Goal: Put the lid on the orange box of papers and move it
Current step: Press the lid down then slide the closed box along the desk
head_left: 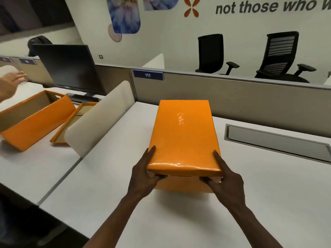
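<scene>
An orange box [180, 184] stands on the white desk [268, 203] in front of me, with its glossy orange lid [182, 133] on top. My left hand [145, 173] grips the near left corner, thumb under the lid's rim and fingers along its side. My right hand [223, 178] grips the near right corner the same way. A sliver of white paper shows under the lid's near edge at both corners.
On the neighbouring desk to the left lie a second, open orange box [35, 122] and its upturned lid [71, 122]. A cream divider [100, 115] separates the desks. Another person's hand [10, 83], a black monitor [69, 68], and a cable tray [275, 140] at right are in view.
</scene>
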{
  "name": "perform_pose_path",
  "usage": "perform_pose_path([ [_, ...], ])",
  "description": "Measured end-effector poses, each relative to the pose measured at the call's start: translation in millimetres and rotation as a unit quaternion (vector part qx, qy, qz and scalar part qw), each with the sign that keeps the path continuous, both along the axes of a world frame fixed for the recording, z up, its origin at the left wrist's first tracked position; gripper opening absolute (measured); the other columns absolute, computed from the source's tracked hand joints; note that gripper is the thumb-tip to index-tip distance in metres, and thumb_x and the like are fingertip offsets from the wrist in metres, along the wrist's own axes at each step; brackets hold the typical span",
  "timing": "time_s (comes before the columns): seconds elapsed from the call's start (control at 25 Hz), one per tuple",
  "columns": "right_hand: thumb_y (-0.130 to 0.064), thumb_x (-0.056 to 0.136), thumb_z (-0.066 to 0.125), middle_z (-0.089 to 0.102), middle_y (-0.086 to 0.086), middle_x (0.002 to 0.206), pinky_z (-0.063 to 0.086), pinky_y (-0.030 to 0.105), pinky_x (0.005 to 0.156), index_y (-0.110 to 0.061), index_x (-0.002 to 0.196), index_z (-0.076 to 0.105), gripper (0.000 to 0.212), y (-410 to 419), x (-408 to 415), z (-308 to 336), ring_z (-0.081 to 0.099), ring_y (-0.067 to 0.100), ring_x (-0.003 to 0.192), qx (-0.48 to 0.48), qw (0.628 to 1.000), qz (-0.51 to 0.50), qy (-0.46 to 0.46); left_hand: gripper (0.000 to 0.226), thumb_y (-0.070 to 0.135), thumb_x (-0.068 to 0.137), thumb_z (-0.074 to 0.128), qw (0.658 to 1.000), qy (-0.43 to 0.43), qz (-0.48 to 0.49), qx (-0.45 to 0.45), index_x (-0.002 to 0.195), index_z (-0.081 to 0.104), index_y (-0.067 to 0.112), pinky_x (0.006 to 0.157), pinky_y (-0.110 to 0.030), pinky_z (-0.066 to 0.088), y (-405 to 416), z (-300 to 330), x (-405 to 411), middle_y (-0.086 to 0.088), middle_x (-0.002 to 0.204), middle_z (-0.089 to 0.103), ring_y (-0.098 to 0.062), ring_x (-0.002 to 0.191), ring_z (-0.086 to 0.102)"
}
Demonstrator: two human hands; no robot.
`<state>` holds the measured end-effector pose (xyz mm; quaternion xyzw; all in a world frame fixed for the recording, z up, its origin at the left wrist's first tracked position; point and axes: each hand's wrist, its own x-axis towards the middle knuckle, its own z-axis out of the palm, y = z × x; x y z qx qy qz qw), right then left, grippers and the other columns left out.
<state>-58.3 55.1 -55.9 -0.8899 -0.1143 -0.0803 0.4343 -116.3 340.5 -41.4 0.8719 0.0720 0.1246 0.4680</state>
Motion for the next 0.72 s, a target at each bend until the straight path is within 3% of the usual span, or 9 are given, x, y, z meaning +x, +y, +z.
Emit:
perform_pose_path([
  [0.28, -0.047, 0.075, 0.084, 0.069, 0.006, 0.124, 0.057, 0.036, 0.086, -0.033, 0.157, 0.024, 0.103, 201, 61, 2, 0.07, 0.025, 0.094, 0.024, 1.0, -0.009, -0.014, 0.107, 0.026, 0.069, 0.092, 0.998, 0.021, 0.019, 0.052, 0.155, 0.029, 0.038, 0.105, -0.048, 0.048, 196, 25, 67, -0.007, 0.157, 0.042, -0.023, 0.131, 0.048],
  [0.4, -0.046, 0.076, 0.083, 0.07, 0.007, 0.12, 0.056, 0.033, 0.084, -0.033, 0.157, 0.022, 0.102, 264, 80, -3, 0.07, 0.024, 0.092, 0.024, 1.0, -0.014, -0.015, 0.105, 0.019, 0.068, 0.093, 0.998, 0.033, 0.016, 0.059, 0.15, 0.03, 0.042, 0.11, -0.052, 0.043, 256, 24, 96, -0.01, 0.157, 0.04, -0.031, 0.138, 0.043],
  [0.72, -0.045, 0.076, 0.084, 0.069, 0.008, 0.124, 0.056, 0.036, 0.086, -0.031, 0.157, 0.021, 0.104, 336, 109, -26, 0.07, 0.026, 0.096, 0.001, 1.0, -0.029, -0.004, 0.107, 0.019, 0.07, 0.092, 0.997, 0.063, -0.013, 0.036, 0.156, 0.031, 0.034, 0.111, -0.052, 0.042, 329, 0, 138, -0.01, 0.158, 0.039, -0.036, 0.141, 0.042],
])
